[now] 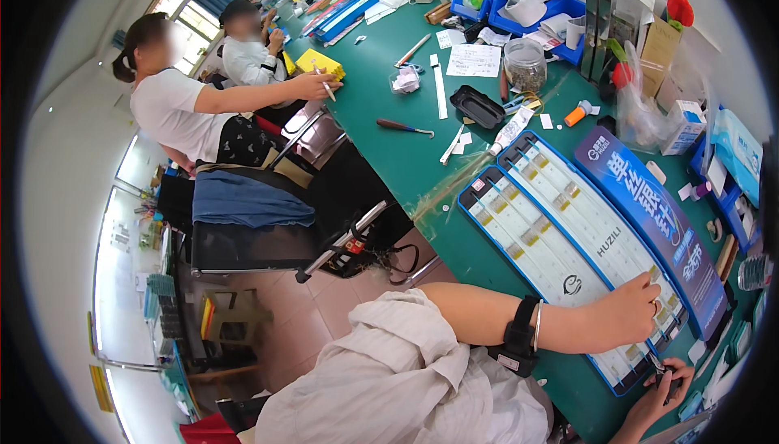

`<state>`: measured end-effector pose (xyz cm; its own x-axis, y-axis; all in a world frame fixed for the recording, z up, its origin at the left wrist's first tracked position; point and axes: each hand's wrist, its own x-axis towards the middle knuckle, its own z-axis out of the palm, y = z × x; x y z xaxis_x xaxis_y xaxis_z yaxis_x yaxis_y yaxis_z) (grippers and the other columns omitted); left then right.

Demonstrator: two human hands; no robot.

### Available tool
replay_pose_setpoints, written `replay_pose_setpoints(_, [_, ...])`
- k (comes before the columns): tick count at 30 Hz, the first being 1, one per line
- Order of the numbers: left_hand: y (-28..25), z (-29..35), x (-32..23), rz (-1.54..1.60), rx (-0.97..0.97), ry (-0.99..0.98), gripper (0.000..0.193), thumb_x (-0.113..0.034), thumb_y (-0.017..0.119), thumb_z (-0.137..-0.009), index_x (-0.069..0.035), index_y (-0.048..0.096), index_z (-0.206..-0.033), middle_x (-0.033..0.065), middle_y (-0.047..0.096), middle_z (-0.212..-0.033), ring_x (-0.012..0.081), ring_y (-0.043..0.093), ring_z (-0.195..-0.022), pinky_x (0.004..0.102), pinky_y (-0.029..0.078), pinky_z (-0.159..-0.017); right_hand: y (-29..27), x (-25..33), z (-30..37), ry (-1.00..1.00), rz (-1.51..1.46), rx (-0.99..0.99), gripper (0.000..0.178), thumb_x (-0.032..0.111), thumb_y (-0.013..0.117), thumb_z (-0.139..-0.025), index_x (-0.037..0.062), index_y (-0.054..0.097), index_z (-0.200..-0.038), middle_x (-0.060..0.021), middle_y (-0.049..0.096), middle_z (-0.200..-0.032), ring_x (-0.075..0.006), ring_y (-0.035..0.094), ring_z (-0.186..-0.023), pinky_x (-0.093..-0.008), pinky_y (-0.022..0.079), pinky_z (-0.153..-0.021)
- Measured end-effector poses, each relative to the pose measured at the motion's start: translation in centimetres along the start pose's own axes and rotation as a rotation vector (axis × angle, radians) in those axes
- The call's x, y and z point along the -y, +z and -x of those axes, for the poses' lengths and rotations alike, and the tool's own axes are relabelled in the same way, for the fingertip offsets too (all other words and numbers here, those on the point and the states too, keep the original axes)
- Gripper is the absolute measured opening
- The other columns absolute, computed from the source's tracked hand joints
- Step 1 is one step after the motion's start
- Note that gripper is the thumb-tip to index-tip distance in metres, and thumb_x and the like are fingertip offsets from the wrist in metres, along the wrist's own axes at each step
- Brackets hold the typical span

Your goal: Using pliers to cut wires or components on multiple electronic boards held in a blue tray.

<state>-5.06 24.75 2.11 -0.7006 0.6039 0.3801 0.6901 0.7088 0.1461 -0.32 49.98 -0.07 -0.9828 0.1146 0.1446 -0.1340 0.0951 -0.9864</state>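
My left hand [617,314] reaches across two long white trays with blue edges; its fingers are pinched together low over the far right tray [613,237]. What they hold is too small to make out. Small yellowish pieces lie in rows in that tray and in the near left tray [540,265]. Beside the trays' lower end, my right hand [672,387] is closed around a small dark hand tool [664,379]. Its narrow tip points toward the trays' end, and its exact kind is partly hidden by the fingers.
A long purple box [657,225] lies along the trays' right side. Beyond them are a black open case [477,106], a white tube [513,129], a glass jar [525,64], an orange-capped bottle [578,113] and a dark-handled hook tool [404,128]. Two people sit at the green table [365,103].
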Motion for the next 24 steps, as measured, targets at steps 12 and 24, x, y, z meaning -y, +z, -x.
replay_pose_setpoints(12, [0.8,-0.2,-0.2,0.037,-0.033,0.044,0.01,-0.014,0.066,-0.071,-0.007,0.072,-0.075,0.0034,0.064,-0.08,0.0258,0.053,-0.101,0.042,0.04,-0.096,-0.1,0.8,0.0,0.009,-0.165,0.122,0.011,0.0,0.06,-0.096,0.0035,0.05,-0.095,-0.0207,0.066,-0.105,-0.0194,0.059,-0.071,-0.031,0.052,-0.068])
replay_pose_setpoints(24, [1.4,-0.3,-0.4,0.071,-0.065,0.046,0.012,-0.015,0.065,-0.073,-0.006,0.071,-0.079,0.0049,0.066,-0.085,0.0271,0.052,-0.101,0.0443,0.039,-0.098,-0.8,1.7,-0.4,0.077,-0.327,0.141,0.023,0.023,0.066,-0.093,0.0067,0.05,-0.094,-0.0103,0.063,-0.078,-0.0121,0.051,-0.052,-0.0238,0.04,-0.043])
